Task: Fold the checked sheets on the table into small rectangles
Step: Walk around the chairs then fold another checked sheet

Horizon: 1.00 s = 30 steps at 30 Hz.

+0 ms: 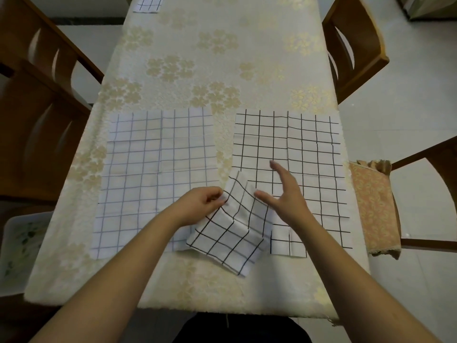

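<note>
Pinching is the only grip we have: our left hand [201,203] nips the top edge of the folded sheet [228,233] between thumb and fingertips, seemingly to keep the layers from springing apart. Our right hand [284,191] hovers spread and empty just right of it, probably ready to press or crease. Largest on the worktop [210,70] are two flat checked sheets, the grey-lined sheet [153,174] left and the black-lined sheet [309,157] right, both unfolded. Our folded piece lies skewed across their near inner corners, mostly below the pinch. Another small folded piece [148,3] sits at the far end.
</note>
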Available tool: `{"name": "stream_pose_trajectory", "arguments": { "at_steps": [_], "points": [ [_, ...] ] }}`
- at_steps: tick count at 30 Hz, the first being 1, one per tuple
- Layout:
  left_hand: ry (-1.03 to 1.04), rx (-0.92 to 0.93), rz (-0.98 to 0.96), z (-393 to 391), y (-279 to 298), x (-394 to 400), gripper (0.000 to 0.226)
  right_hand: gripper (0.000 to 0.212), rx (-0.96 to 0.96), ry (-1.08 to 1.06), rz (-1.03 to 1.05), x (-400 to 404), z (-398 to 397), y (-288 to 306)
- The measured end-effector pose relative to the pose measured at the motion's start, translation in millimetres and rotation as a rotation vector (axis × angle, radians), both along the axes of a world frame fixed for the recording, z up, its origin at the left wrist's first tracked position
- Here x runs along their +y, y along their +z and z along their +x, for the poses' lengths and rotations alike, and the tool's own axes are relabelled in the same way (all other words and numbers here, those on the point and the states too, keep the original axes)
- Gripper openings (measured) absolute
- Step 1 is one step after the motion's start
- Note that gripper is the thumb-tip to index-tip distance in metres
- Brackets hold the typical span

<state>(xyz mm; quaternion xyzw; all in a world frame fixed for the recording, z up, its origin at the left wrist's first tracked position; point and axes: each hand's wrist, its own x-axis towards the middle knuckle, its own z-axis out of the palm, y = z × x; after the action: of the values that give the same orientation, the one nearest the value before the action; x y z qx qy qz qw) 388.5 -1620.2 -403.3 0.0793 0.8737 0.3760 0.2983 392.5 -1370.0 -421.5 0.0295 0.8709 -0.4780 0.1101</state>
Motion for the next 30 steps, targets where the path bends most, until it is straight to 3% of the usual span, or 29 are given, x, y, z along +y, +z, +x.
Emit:
{"name": "stream_pose_trajectory", "arguments": {
  "at_steps": [3,5,8,10,12,15,19,26,30],
  "points": [
    [-0.212,0.016,-0.107,-1,20,-3,0.021,0.083,-0.084,0.246,-0.046,-10,-9,22],
    [-0.286,0.013,-0.118,-1,28,-3,0.020,0.066,-0.185,0.322,-0.096,-15,-13,28],
    [-0.353,0.023,-0.135,-2,34,-3,0.025,0.030,-0.285,0.270,-0.181,-20,-12,25],
    [-0.349,0.045,-0.145,-3,31,-3,0.021,0.020,-0.286,0.175,-0.271,-20,-9,23],
    [-0.278,0.029,-0.152,-3,24,-8,0.006,0.019,-0.271,0.115,-0.292,-18,-5,25],
    [-0.179,-0.035,-0.192,-3,14,-20,0.017,0.016,-0.235,0.025,-0.250,-13,1,24],
    [-0.141,-0.058,-0.209,-3,7,-31,0.013,0.016,-0.204,-0.123,-0.226,-1,6,21],
    [-0.078,-0.151,-0.110,-16,14,-42,0.012,0.020,-0.325,-0.143,-0.227,26,12,13],
    [0.012,-0.118,-0.119,-29,-3,-36,0.013,0.018,-0.287,-0.177,-0.157,38,6,1]
  ]
}}
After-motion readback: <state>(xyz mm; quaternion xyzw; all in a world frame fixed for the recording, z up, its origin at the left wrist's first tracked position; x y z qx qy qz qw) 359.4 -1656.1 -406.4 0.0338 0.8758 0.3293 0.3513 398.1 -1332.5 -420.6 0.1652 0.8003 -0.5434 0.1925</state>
